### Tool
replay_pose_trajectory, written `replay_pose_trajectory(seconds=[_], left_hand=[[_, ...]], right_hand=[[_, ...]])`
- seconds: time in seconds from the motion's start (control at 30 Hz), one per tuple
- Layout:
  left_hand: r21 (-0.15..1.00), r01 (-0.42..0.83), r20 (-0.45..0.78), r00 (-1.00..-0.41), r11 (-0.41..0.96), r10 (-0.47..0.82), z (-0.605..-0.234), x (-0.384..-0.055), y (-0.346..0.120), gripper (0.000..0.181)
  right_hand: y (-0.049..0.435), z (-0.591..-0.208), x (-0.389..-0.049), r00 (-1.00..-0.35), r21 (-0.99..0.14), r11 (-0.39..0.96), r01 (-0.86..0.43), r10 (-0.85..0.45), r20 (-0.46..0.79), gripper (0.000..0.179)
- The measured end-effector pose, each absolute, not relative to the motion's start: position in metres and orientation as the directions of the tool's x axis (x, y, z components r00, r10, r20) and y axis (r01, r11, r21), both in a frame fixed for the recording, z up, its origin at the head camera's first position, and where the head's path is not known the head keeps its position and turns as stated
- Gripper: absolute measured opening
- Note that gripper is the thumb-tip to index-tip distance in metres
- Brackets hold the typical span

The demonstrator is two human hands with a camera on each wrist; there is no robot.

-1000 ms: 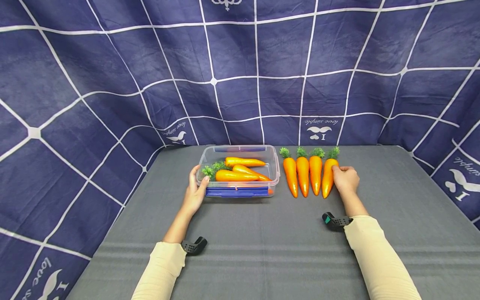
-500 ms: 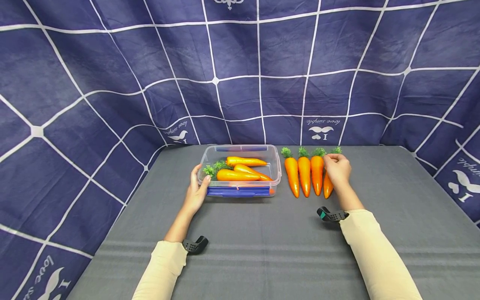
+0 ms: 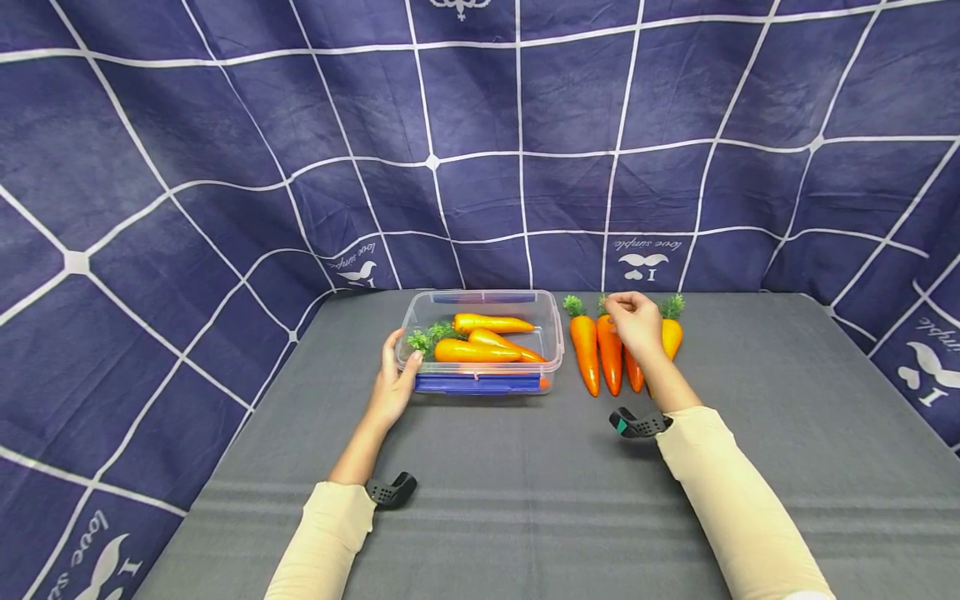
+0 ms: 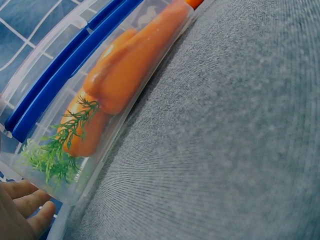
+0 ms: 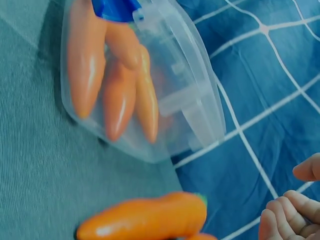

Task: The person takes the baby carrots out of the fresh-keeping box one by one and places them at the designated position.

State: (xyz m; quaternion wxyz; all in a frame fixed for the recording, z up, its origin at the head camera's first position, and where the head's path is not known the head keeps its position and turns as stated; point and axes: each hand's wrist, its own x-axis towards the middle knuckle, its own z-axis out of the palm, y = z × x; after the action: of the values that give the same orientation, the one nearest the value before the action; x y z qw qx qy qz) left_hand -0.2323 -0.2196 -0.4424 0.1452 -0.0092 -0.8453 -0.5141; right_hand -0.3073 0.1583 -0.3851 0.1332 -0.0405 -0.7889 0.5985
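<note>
A clear plastic food container (image 3: 555, 350) with a blue front clip (image 3: 480, 383) holds several orange carrots (image 3: 476, 351) with green tops. My left hand (image 3: 392, 385) holds its left front corner, thumb at the rim and fingers along the side wall. In the left wrist view, fingers (image 4: 30, 205) show at the container's end. To the container's right, several more carrots (image 3: 584, 354) lie in a row, tops pointing away. My right hand (image 3: 637, 325) is over the tops of the middle ones, partly hiding them. The right wrist view shows its fingers (image 5: 285, 217) loosely bent, thumb apart, nothing between them.
Grey cloth (image 3: 510, 492) covers the table. Behind it and along the sides hangs a blue curtain (image 3: 480, 200) with white grid lines. A black band (image 3: 392, 490) is on each wrist.
My right hand has moved left along the row, from the rightmost carrot to above the middle carrots, uncovering the rightmost one's top. The left hand stays on the container.
</note>
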Motion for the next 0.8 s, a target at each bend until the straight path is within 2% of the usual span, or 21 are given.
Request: replay_pose_trajectory(seconds=[0.17, 0.43, 0.8], left_hand=[[0.863, 0.182, 0.271, -0.954, 0.472, -0.129, -0.442, -0.231, -0.220, 0.056], [0.850, 0.189, 0.289, -0.948, 0.492, -0.135, -0.442, -0.232, -0.220, 0.055], [0.857, 0.193, 0.287, -0.949, 0.478, -0.131, -0.442, -0.231, -0.219, 0.056]], right_hand=[[0.142, -0.381, -0.305, -0.957, -0.923, 0.347, -0.165, 0.168, 0.235, 0.027], [0.113, -0.371, -0.301, -0.938, -0.881, 0.354, -0.315, 0.022, 0.345, 0.025], [0.070, -0.366, -0.298, -0.917, -0.817, 0.421, -0.393, -0.239, 0.318, 0.028]])
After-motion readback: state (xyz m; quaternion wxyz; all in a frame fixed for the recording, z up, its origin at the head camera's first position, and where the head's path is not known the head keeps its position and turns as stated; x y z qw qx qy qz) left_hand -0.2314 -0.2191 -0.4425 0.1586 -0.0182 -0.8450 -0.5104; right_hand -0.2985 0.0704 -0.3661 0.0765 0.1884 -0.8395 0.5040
